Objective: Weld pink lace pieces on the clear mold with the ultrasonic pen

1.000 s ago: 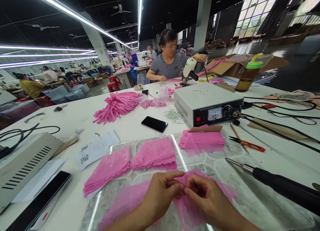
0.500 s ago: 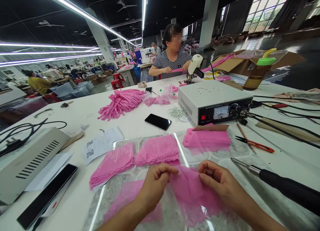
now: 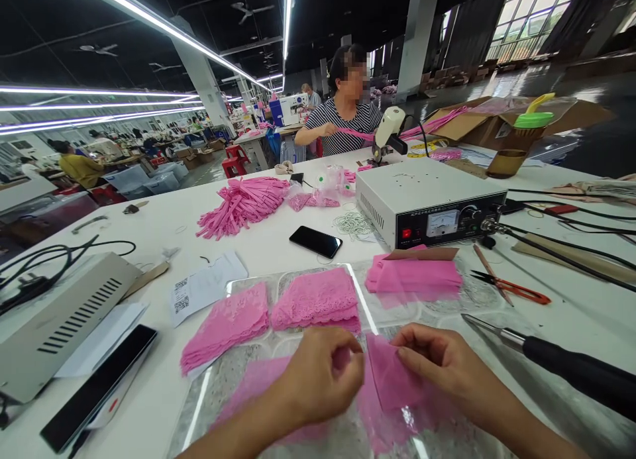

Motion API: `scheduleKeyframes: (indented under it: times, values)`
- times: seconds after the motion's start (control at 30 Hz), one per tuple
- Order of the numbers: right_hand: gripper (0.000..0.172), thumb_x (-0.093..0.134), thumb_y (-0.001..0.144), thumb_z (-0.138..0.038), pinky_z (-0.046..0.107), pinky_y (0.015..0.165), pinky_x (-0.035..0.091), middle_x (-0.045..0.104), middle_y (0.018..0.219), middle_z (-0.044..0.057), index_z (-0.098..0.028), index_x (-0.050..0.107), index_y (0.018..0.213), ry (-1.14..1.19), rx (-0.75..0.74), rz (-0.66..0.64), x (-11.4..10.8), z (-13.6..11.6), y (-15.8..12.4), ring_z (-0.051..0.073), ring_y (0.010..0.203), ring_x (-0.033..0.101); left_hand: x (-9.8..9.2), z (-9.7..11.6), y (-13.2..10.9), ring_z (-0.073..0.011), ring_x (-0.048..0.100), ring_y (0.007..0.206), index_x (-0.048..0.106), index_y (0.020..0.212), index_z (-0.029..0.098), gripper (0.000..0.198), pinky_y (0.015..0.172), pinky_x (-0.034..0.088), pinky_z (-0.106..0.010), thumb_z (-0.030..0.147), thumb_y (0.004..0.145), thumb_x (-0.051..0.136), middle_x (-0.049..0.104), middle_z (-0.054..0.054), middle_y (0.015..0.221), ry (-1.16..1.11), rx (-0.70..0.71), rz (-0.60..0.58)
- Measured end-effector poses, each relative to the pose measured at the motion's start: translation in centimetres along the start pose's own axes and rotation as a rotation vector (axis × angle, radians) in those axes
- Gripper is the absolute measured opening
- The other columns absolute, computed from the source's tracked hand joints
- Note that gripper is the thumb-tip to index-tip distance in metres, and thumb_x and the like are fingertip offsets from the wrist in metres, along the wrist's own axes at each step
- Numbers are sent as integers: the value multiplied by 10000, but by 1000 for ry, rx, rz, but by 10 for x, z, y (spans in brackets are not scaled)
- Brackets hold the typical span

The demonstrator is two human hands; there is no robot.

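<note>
My left hand (image 3: pixel 320 376) and my right hand (image 3: pixel 437 366) both pinch a thin pink mesh fabric piece (image 3: pixel 392 386) just above the glass work plate (image 3: pixel 447 313). The fabric is folded between the hands, and more pink mesh (image 3: pixel 258 386) lies under my left wrist. Two stacks of pink lace pieces (image 3: pixel 226 323) (image 3: pixel 318 300) lie just beyond my hands, with a stack of pink mesh pieces (image 3: pixel 412 277) to their right. A black-handled tool with a metal tip (image 3: pixel 556 363) lies to the right of my right hand.
A white control box (image 3: pixel 427 204) stands beyond the stacks, with red scissors (image 3: pixel 517 287), a black phone (image 3: pixel 315 240) and a heap of pink straps (image 3: pixel 243 204) nearby. A grey machine (image 3: pixel 59 320) sits at the left. Across the table a person in a striped shirt (image 3: pixel 342 118) handles pink strips.
My hands first spread apart, stretching the mesh flat, then came closer again, and the mesh is folded over between them.
</note>
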State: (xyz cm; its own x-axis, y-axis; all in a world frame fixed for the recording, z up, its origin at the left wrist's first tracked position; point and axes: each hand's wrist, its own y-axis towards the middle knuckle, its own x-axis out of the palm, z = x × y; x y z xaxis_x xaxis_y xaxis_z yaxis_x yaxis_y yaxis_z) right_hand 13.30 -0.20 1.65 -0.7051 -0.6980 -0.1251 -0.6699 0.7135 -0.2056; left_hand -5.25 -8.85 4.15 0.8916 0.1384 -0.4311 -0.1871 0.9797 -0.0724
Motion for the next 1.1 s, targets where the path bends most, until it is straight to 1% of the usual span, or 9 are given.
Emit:
scheduleKeyframes:
  times: [0.07,0.13,0.2,0.27,0.47,0.63,0.8,0.93,1.1]
  values:
    - [333,608,722,-507,267,524,339,488,599,-14,-174,623,721,-4,-4,-22,3,-3,0,135,557,412,12,0,0,-156,491,562,730,936,168,355,591,344,-263,378,650,752,585,-2,586,209,42,-57]
    - [337,607,733,-508,266,527,334,508,604,-8,-173,639,720,2,-23,-41,3,-4,0,136,562,418,20,-1,4,-170,526,587,719,1008,173,398,602,349,-263,442,716,729,634,-24,636,365,76,-92]
    - [349,609,745,-516,268,541,341,531,621,0,-170,653,728,13,-31,-55,2,-3,1,139,577,431,24,-3,8,-159,545,578,740,914,177,234,590,348,-250,361,826,625,669,-39,661,391,116,-105]
    - [357,616,749,-522,273,557,349,546,640,8,-167,656,740,28,-20,-75,-1,0,1,145,597,446,23,-3,12,-146,566,594,745,857,186,217,598,358,-234,248,864,538,697,-39,708,359,167,-112]
    - [306,622,756,-474,264,519,287,467,604,-19,-168,632,747,52,19,-170,-9,3,0,120,555,364,14,0,14,-103,461,515,709,683,155,222,532,308,-208,98,745,503,591,5,565,299,178,-182]
    - [276,612,766,-427,259,518,265,417,580,-38,-169,574,678,57,-14,-164,-9,3,-1,109,541,341,16,2,12,-86,426,513,695,659,130,196,508,302,-191,95,721,512,552,20,554,235,133,-229]
    - [295,598,777,-445,257,520,287,437,600,-26,-170,563,676,41,-14,-172,-9,5,0,119,561,370,22,-1,12,-95,462,562,727,740,147,94,537,323,-188,229,701,699,603,19,617,205,74,-241]
    - [299,596,772,-456,255,517,294,408,594,-37,-169,558,698,47,-11,-177,-12,4,-1,114,550,345,22,-3,13,-89,479,552,738,719,150,144,557,337,-185,143,771,604,628,2,616,197,174,-181]
    - [218,589,768,-369,263,540,302,422,601,-35,-176,549,675,-10,-42,-122,-14,6,-5,123,574,361,18,-4,13,-90,440,500,742,700,136,209,523,323,-192,155,821,573,571,-5,528,210,272,-149]
